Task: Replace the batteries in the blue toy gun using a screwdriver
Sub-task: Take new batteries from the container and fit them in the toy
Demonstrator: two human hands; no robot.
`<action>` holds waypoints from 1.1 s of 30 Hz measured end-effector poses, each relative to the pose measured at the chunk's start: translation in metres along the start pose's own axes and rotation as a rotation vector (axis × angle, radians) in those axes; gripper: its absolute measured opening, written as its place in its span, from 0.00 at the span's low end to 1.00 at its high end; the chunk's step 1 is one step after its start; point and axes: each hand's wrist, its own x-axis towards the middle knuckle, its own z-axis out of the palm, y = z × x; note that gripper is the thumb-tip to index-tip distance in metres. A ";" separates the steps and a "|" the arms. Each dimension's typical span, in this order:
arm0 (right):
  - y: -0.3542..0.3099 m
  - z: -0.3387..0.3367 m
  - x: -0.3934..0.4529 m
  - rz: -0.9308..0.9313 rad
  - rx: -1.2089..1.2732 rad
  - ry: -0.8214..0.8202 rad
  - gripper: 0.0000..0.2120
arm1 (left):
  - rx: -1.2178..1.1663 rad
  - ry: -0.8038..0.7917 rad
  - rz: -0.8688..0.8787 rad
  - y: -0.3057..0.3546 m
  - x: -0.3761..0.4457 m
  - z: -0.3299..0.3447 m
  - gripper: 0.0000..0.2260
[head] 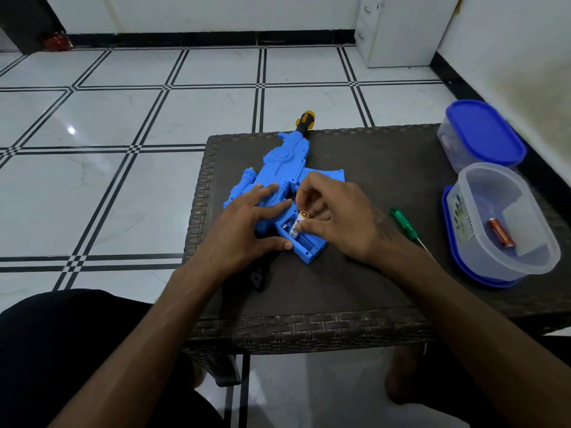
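Note:
The blue toy gun (284, 168) lies flat on a dark woven table (386, 186), its black and yellow muzzle poking past the far edge. The battery compartment (304, 242) in its grip stands uncovered. My left hand (247, 223) rests on the gun's body, fingers spread and thumb against the grip. My right hand (336, 217) pinches a white battery (299, 225) with a gold end, tilted into the compartment. A green-handled screwdriver (404, 225) lies on the table just right of my right wrist.
An open clear tub (506, 223) on its blue lid holds one copper-coloured battery (501, 233) at the right. A closed tub with a blue lid (483, 134) stands behind it. A small black part (258, 278) lies near my left forearm. Tiled floor surrounds the table.

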 end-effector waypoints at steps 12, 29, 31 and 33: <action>0.007 0.020 0.007 -0.153 -0.156 -0.017 0.05 | -0.014 0.004 0.025 -0.002 0.000 0.001 0.29; -0.003 0.005 -0.002 -0.190 -0.616 -0.348 0.16 | -0.004 -0.031 -0.018 -0.002 0.002 -0.001 0.33; -0.005 0.003 -0.006 -0.160 -0.609 -0.391 0.19 | 0.001 -0.030 -0.023 -0.002 0.002 0.000 0.34; -0.005 -0.004 -0.015 -0.113 -0.568 -0.359 0.21 | -0.007 -0.031 -0.024 -0.002 0.002 0.001 0.34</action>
